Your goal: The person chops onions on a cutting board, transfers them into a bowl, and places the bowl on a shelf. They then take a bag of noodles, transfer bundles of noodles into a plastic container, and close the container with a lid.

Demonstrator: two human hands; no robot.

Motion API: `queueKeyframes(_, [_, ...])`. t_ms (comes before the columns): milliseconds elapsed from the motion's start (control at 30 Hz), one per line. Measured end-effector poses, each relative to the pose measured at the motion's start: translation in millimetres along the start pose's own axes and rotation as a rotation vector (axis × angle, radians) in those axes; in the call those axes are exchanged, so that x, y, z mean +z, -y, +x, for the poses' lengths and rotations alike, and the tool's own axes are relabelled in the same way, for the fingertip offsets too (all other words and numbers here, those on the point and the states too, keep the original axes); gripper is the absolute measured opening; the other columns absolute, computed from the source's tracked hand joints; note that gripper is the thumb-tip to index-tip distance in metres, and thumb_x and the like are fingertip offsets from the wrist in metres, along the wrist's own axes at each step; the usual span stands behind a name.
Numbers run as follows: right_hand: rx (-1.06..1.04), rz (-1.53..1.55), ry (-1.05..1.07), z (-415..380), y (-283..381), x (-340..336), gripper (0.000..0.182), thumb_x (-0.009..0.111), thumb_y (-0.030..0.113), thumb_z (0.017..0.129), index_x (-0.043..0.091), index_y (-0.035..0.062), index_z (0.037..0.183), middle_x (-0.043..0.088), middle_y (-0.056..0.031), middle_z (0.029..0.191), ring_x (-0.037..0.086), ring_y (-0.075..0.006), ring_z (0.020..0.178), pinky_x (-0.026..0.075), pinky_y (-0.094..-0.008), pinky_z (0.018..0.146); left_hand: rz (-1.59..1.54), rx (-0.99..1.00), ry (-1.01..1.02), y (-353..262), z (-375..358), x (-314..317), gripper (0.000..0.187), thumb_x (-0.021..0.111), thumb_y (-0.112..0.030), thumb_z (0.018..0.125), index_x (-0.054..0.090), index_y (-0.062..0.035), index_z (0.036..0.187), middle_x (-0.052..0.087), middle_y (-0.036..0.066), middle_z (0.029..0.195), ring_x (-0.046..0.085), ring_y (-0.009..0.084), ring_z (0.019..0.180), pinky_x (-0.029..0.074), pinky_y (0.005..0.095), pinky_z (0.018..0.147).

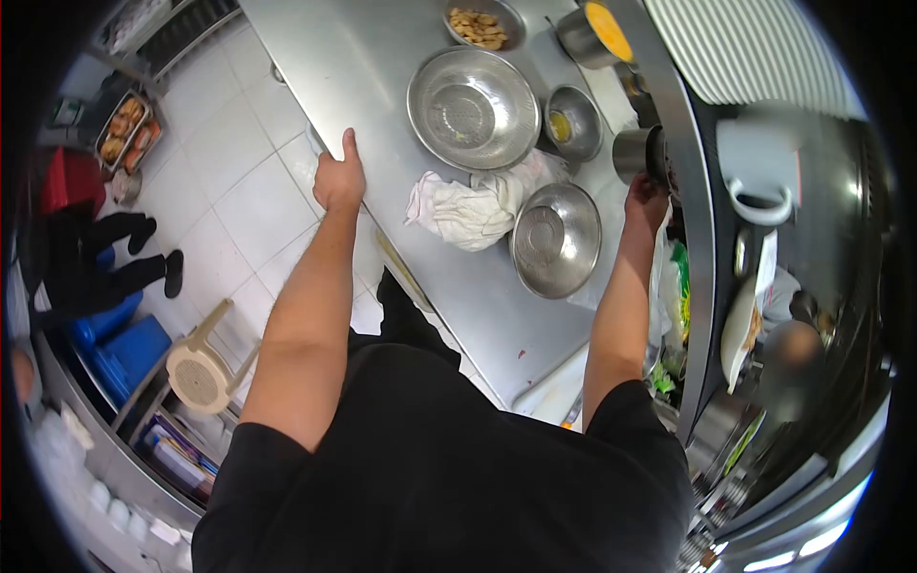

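Note:
My left hand (341, 181) is at the near-left edge of the steel table (382, 115), fingers curled round the edge and thumb sticking up. My right hand (648, 198) reaches to a metal pot (634, 153) beside the shelf, its fingers closed at the pot's lower rim and partly in shadow. Between my arms lie a crumpled white cloth (458, 210) and a shiny steel bowl (557, 241). Farther up stand a large steel bowl (468, 110) and a small bowl (573, 124) with a little yellow stuff in it.
At the table's far end are a bowl of brown pieces (479, 29) and a pot with yellow contents (597, 36). Stacked white plates (755, 48) and a white mug (759, 172) are on the right shelf. People stand at left and right. A beige stool (201, 372) is lower left.

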State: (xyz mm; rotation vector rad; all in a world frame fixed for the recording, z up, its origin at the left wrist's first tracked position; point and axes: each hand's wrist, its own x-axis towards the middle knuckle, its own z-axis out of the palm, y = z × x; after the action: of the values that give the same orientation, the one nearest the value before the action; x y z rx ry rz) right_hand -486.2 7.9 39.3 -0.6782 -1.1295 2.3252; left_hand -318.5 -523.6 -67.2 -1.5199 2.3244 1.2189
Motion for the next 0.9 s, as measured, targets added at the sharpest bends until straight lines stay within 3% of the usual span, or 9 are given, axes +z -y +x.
queueKeyframes(133, [0.098, 0.058, 0.173, 87.4, -49.2, 29.8, 0.013, 0.059, -0.001, 0.094, 0.068, 0.002, 0.102, 0.066, -0.0087, 0.087, 0.064, -0.0218, 0.076, 0.062, -0.0396, 0.076, 0.036, -0.018, -0.026, -0.1, 3.0, 4.6, 0.095, 0.04, -0.082, 0.097, 0.066, 0.0058, 0.123, 0.073, 0.026, 0.116, 0.069, 0.0407, 0.115, 0.05, 0.048, 0.103])
queueKeyframes(233, [0.033, 0.037, 0.081, 128.6, -84.6, 57.3, 0.013, 0.056, 0.0, 0.095, 0.067, 0.0013, 0.101, 0.063, -0.0087, 0.086, 0.06, -0.0215, 0.073, 0.061, -0.0389, 0.073, 0.045, -0.018, -0.039, -0.4, 3.4, 5.4, 0.096, 0.04, -0.082, 0.096, 0.066, 0.0063, 0.123, 0.073, 0.027, 0.116, 0.069, 0.0415, 0.114, 0.05, 0.0486, 0.102])
queueKeyframes(333, [0.121, 0.102, 0.004, 176.6, -101.8, 75.6, 0.013, 0.055, 0.001, 0.096, 0.067, 0.0004, 0.101, 0.059, -0.0081, 0.084, 0.054, -0.02, 0.068, 0.06, -0.0385, 0.07, 0.05, -0.015, -0.052, -1.2, 3.7, 6.9, 0.095, 0.04, -0.082, 0.096, 0.066, 0.0068, 0.12, 0.073, 0.028, 0.113, 0.069, 0.0428, 0.112, 0.05, 0.0495, 0.101])
queueKeyframes(433, [0.11, 0.09, 0.055, 199.0, -113.6, 83.5, 0.014, 0.054, 0.0, 0.095, 0.066, -0.0004, 0.101, 0.056, -0.008, 0.081, 0.049, -0.0189, 0.065, 0.06, -0.0384, 0.068, 0.057, -0.014, -0.05, -0.5, 5.2, 7.9, 0.095, 0.041, -0.081, 0.097, 0.065, 0.0071, 0.12, 0.072, 0.029, 0.113, 0.068, 0.0435, 0.112, 0.05, 0.0495, 0.101])
queueKeyframes(500, [0.123, 0.059, 0.041, 210.5, -120.4, 86.5, 0.014, 0.052, -0.001, 0.096, 0.066, -0.0008, 0.1, 0.056, -0.0087, 0.08, 0.052, -0.02, 0.066, 0.06, -0.0382, 0.067, 0.048, 0.002, -0.08, 0.1, 5.7, 10.0, 0.094, 0.041, -0.081, 0.097, 0.065, 0.0075, 0.12, 0.071, 0.03, 0.115, 0.067, 0.0437, 0.113, 0.05, 0.0496, 0.102])
queueKeyframes(567, [0.14, 0.038, -0.003, 219.2, -126.5, 84.0, 0.012, 0.054, -0.001, 0.096, 0.066, -0.0013, 0.099, 0.056, -0.009, 0.08, 0.054, -0.0208, 0.066, 0.06, -0.0383, 0.068, 0.045, 0.006, -0.083, 1.3, 6.1, 11.3, 0.095, 0.041, -0.08, 0.097, 0.064, 0.0083, 0.121, 0.07, 0.031, 0.117, 0.067, 0.0439, 0.115, 0.05, 0.0497, 0.102])
queueKeyframes(667, [0.081, 0.046, 0.106, 209.1, -131.5, 82.5, 0.007, 0.058, 0.001, 0.097, 0.063, -0.0028, 0.096, 0.056, -0.0097, 0.079, 0.057, -0.0229, 0.068, 0.063, -0.0412, 0.074, 0.048, 0.004, -0.067, 1.1, 7.2, 9.4, 0.097, 0.042, -0.08, 0.097, 0.063, 0.0098, 0.125, 0.069, 0.031, 0.121, 0.066, 0.0441, 0.118, 0.049, 0.0495, 0.104])
queueKeyframes(767, [0.196, 0.077, 0.121, 219.8, -123.1, 64.7, 0.008, 0.061, 0.003, 0.099, 0.06, -0.0035, 0.094, 0.057, -0.0099, 0.079, 0.06, -0.0241, 0.072, 0.065, -0.0444, 0.084, 0.042, 0.01, -0.074, 2.0, 8.1, 11.5, 0.099, 0.041, -0.08, 0.097, 0.06, 0.0112, 0.131, 0.068, 0.032, 0.125, 0.065, 0.0444, 0.121, 0.048, 0.0492, 0.106])
queueKeyframes(900, [0.234, -0.274, 0.242, 137.9, -92.4, 40.4, 0.01, 0.059, 0.007, 0.102, 0.057, -0.0026, 0.101, 0.059, -0.0104, 0.09, 0.064, -0.0264, 0.084, 0.063, -0.047, 0.093, 0.025, 0.023, -0.042, -0.7, 5.3, 7.5, 0.102, 0.041, -0.08, 0.097, 0.057, 0.0122, 0.137, 0.067, 0.033, 0.129, 0.063, 0.0448, 0.125, 0.047, 0.0493, 0.109])
